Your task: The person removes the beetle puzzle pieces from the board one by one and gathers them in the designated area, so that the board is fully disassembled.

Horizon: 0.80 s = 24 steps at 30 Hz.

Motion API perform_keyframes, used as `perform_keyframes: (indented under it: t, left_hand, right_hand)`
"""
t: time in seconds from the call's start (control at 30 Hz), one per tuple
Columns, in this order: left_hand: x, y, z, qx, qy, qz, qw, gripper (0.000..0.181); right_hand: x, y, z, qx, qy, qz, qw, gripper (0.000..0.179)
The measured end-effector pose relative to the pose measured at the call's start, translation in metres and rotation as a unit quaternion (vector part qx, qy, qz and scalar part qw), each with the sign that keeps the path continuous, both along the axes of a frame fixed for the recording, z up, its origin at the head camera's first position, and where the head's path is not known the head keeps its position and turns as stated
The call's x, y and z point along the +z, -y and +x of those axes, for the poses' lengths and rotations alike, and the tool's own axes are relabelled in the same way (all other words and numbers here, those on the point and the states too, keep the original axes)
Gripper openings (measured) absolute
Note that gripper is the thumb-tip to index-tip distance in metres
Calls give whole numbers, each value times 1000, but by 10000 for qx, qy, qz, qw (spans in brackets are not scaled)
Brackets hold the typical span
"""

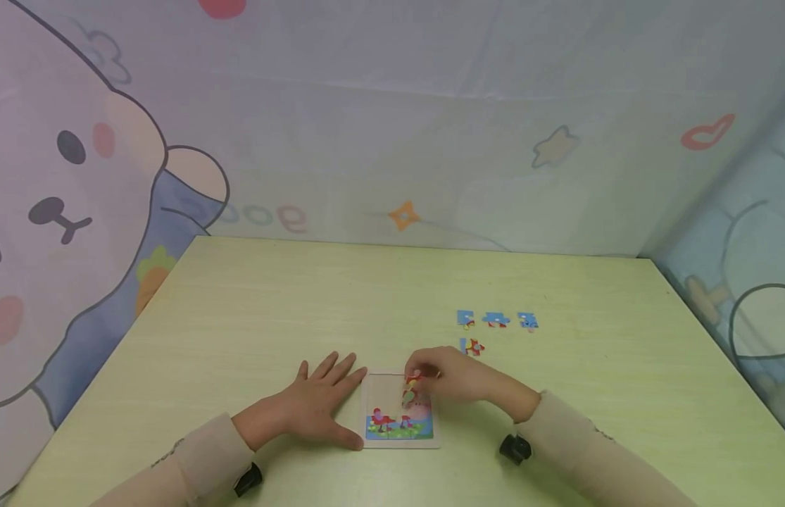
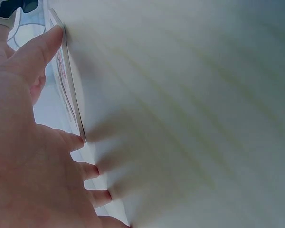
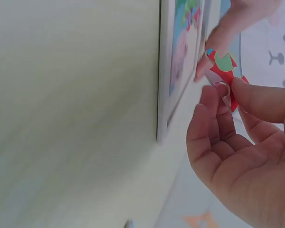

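A small jigsaw puzzle board (image 1: pixel 437 433) with a pale frame lies flat near the front of the table. Assembled pieces (image 1: pixel 398 429) with green, blue and red print fill its bottom part, and a pink patch shows at the right. My left hand (image 1: pixel 316 405) lies spread on the table, its thumb and index fingertip touching the board's left edge. Over the board's upper right, my right hand (image 1: pixel 458 377) pinches a red puzzle piece (image 3: pixel 224 71) with a green patch between thumb and fingers. In the right wrist view, that piece is held above the board, tilted.
Three blue puzzle pieces (image 1: pixel 495 320) lie in a row beyond my right hand. Just below them is a blue, red and yellow piece (image 1: pixel 473 346), close to the knuckles. A printed cloth backdrop (image 1: pixel 392 141) rises behind the pale table (image 1: pixel 272 303).
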State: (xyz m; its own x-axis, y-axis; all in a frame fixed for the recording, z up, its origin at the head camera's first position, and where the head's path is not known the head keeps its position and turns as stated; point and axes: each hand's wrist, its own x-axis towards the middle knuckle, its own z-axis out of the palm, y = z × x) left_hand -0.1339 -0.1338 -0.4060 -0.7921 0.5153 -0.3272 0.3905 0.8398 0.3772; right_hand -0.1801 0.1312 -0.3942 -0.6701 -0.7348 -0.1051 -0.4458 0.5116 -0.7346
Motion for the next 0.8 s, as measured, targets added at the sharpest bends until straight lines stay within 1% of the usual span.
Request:
perform_keyframes:
  t: [0.1, 0.3, 0.4, 0.53, 0.6, 0.8]
  left_hand:
    - [0, 0, 0, -15, -1, 3, 10000, 104]
    - [1, 0, 1, -11, 8, -24, 10000, 104]
    - [0, 0, 0, -20, 1, -38, 10000, 104]
    - [-1, 1, 0, -34, -18, -35, 10000, 104]
    - [0, 1, 0, -41, -17, -33, 10000, 104]
    - [1, 0, 0, -29, 11, -10, 10000, 104]
  right_hand:
    - [4, -11, -3, -43, -48, -79, 9999, 7]
    - [10, -35, -13, -390, -151, -36, 9991, 8]
    - [9, -50, -19, -548, -247, -29, 9982, 10]
    - [8, -69, -27, -623, -404, -9, 9972, 11]
    - [7, -79, -31, -649, -349, -19, 9973, 12]
    - [5, -104, -41, -788, 144, -33, 9968, 14]
